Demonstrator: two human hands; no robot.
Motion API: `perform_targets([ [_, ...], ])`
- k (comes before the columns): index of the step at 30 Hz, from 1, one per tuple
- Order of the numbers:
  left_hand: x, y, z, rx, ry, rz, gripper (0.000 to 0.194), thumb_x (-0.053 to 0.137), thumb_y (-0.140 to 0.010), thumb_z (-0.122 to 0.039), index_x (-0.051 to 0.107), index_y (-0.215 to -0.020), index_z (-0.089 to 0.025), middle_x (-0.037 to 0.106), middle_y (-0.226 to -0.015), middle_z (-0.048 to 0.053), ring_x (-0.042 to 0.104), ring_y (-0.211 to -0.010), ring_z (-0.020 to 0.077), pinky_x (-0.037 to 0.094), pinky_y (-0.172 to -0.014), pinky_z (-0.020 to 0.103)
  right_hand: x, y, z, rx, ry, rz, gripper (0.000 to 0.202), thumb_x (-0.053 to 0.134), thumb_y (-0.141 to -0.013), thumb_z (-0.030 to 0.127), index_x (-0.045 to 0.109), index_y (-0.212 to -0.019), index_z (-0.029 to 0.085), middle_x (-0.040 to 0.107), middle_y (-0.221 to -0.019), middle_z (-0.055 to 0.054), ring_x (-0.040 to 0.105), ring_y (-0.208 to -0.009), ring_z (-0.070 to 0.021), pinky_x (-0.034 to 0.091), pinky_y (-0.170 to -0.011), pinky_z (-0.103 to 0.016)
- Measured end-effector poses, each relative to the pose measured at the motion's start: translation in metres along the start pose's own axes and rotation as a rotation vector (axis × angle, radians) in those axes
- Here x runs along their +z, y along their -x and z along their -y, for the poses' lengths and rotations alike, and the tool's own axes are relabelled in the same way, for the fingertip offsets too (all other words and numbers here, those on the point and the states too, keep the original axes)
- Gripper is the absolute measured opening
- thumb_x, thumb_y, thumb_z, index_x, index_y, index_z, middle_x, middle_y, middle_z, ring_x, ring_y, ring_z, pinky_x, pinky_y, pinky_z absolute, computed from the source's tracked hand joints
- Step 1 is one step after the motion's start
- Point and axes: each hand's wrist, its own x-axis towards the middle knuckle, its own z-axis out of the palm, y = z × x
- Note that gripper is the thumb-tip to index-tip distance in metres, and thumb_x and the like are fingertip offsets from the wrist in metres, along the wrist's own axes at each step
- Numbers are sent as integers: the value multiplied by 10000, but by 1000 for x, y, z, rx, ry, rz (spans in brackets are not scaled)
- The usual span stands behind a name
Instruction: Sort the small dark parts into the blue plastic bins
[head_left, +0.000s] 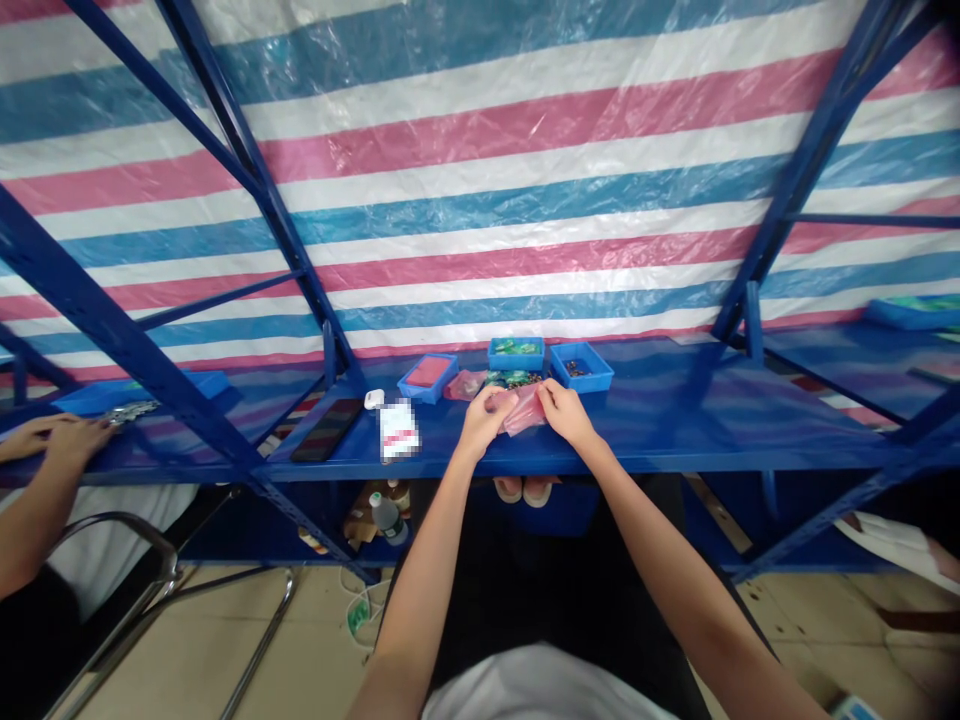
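- Left hand [482, 420]: fingers drawn in on one side of a pink plastic bag [528, 410].
- Right hand [568, 410]: fingertips pinched on the bag's other side.
- Pink plastic bag: between the hands, at the desk's [720, 415] front edge; whether its mouth is open, cannot tell.
- Handling, as judged: light pinch at both sides, film spread evenly; a hard pull could stretch or tear it. Best kept over the desk, lest small pieces drop off the edge.
- Loose pile, just beyond the hands: small dark pieces [526, 382] and green packets [502, 379], best kept from the wrists' sweep; another pink bag [465, 385] beside it.
- Left blue tray [418, 393]: flat pink stack [429, 371], probably bags.
- Middle blue tray [516, 363]: green-and-clear packets [517, 347].
- Right blue tray [593, 383]: small brownish pieces [575, 368], kind too small to tell.
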Motion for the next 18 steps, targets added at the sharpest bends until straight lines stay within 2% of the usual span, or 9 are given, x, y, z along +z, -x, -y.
perform_targets([
  [2, 1, 2, -1, 30, 7, 60, 493, 807, -688, -499, 630, -1024, -184, 643, -740, -20, 457, -433, 53, 343, -410, 180, -2, 0, -1, 21, 13, -58, 357, 326, -1000, 472, 518, -804, 243, 546, -617, -7, 569, -586, -203, 391, -603, -295],
  [4, 0, 2, -1, 48, 16, 71, 450, 793, -707, -497, 637, -960, -159, 648, -733, -8, 457, -427, 49, 352, -411, 184, -5, 0, 1, 39, -4, -79, 389, 311, -1004, 500, 509, -785, 246, 546, -611, -8, 570, -594, -204, 398, -605, -294],
  [7, -2, 2, 0, 4, 53, 13, 414, 728, -763, -534, 640, -895, -152, 584, -611, -31, 454, -423, 58, 339, -411, 181, -8, 3, 6, 39, -81, -30, 423, 311, -1005, 540, 536, -808, 241, 585, -644, -7, 593, -640, -197, 422, -627, -288],
  [12, -3, 2, -2, -53, 137, -42, 441, 769, -710, -551, 590, -872, -183, 553, -611, -56, 448, -437, 50, 301, -393, 154, -9, 6, 12, 58, -205, 111, 390, 463, -938, 598, 550, -820, 237, 603, -613, 14, 588, -579, -182, 437, -572, -284],
  [15, -2, 2, -2, -48, 149, -49, 457, 751, -721, -583, 588, -873, -184, 536, -611, -58, 439, -427, 45, 289, -378, 152, -7, 7, 10, 71, -284, 122, 368, 487, -930, 585, 527, -810, 240, 599, -593, 25, 582, -541, -169, 455, -580, -286],
  [18, -1, 1, -1, -19, 76, -25, 494, 638, -804, -643, 638, -922, -164, 555, -607, -37, 416, -379, 45, 289, -343, 174, -5, 8, 8, 88, -363, 103, 345, 477, -936, 579, 522, -869, 244, 596, -605, 33, 581, -546, -160, 467, -586, -281],
])
